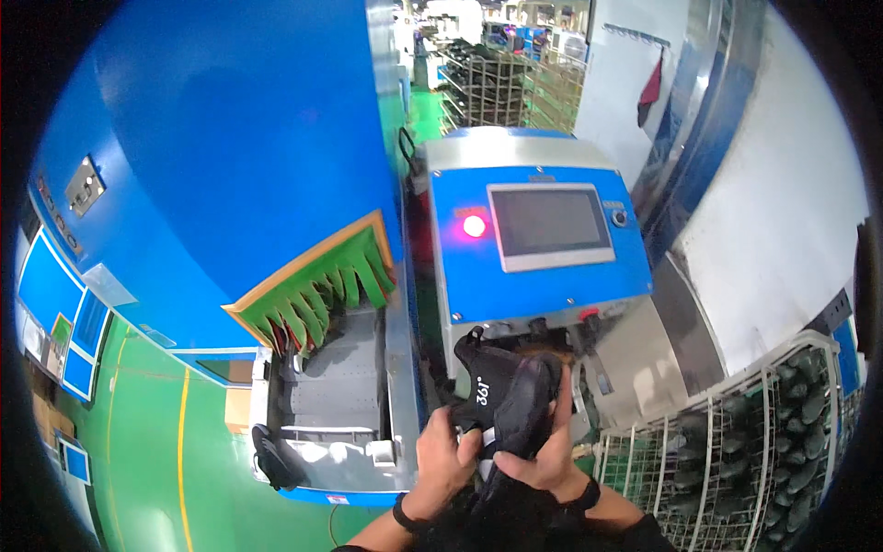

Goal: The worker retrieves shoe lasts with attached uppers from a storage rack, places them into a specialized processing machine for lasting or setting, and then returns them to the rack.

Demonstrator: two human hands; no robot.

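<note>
Both my hands hold a black shoe (526,405) in front of my body, with its tongue bearing white print turned up and to the left. My left hand (445,457) is closed, fingers pinching the shoe's edge near a pale strip. Wrapped around the other side is my right hand (550,455), its thumb lying across the black upper. What is beneath the shoe is partly hidden by it and by my hands. Another dark shoe (274,462) sits at the front left corner of the conveyor (336,400).
Green strips (317,299) hang over the conveyor's mouth in a tall blue machine (248,138). Ahead stands a blue control box with a dark screen (552,223) and a lit red lamp (474,226). At right, a wire rack (708,451) holds several dark foot-shaped pieces.
</note>
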